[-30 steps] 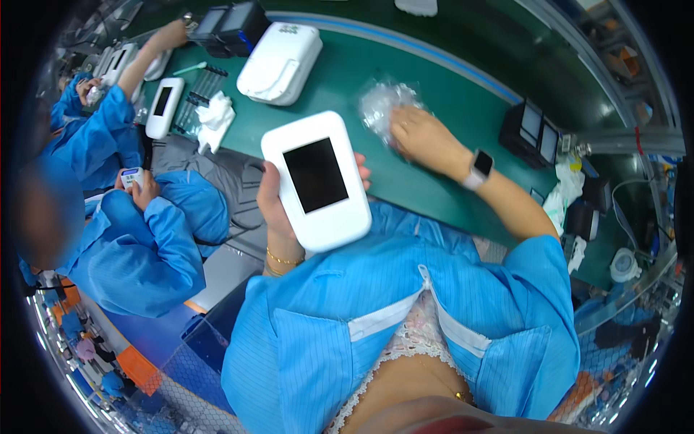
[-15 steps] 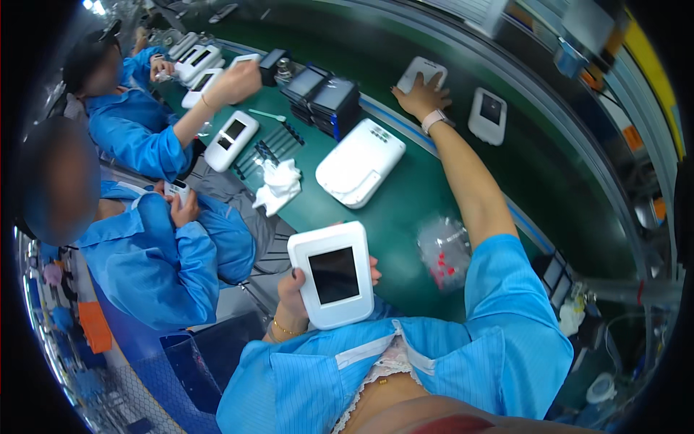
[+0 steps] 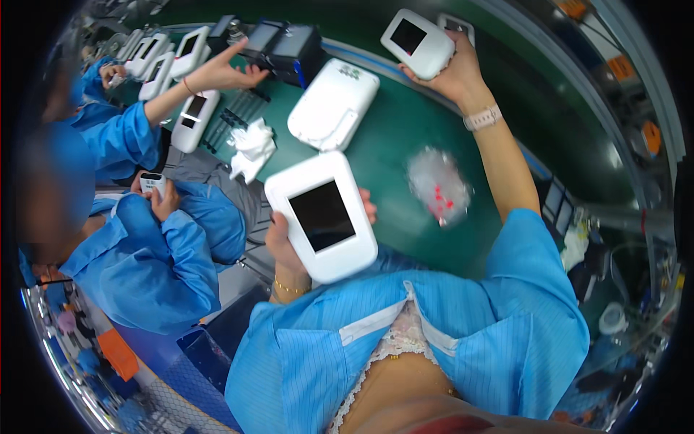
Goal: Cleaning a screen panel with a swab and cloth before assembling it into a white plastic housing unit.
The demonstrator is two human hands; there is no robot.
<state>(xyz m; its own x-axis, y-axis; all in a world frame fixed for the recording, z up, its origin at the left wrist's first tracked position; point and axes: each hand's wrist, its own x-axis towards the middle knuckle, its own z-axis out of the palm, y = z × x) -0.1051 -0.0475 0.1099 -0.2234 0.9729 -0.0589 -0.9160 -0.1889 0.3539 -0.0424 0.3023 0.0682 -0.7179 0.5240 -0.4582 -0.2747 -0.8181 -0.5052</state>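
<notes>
My left hand [image 3: 283, 249] grips a white handheld device [image 3: 322, 217] by its sides, its large dark screen facing up, close to my chest. Up at the dark green strip beyond the bench, my right hand [image 3: 461, 76] is closed on a smaller white device [image 3: 416, 43] with a small dark screen, tilted in the air. Partly hidden behind that hand lies another white device [image 3: 457, 27]. Between my hands, on the green bench, rests a larger white device [image 3: 334, 101] with its back up.
A clear plastic bag [image 3: 439, 184] of small red parts lies on the bench. Crumpled white tissue [image 3: 253, 147] and stacked dark trays [image 3: 289, 49] sit to the left. A co-worker's arm [image 3: 213, 76] reaches over the bench; another person's hands [image 3: 163, 199] hold a white device.
My right hand has picked up a white device from the green strip and turned its screen into view. My left hand still holds its device. A co-worker's hand has opened over the bench.
</notes>
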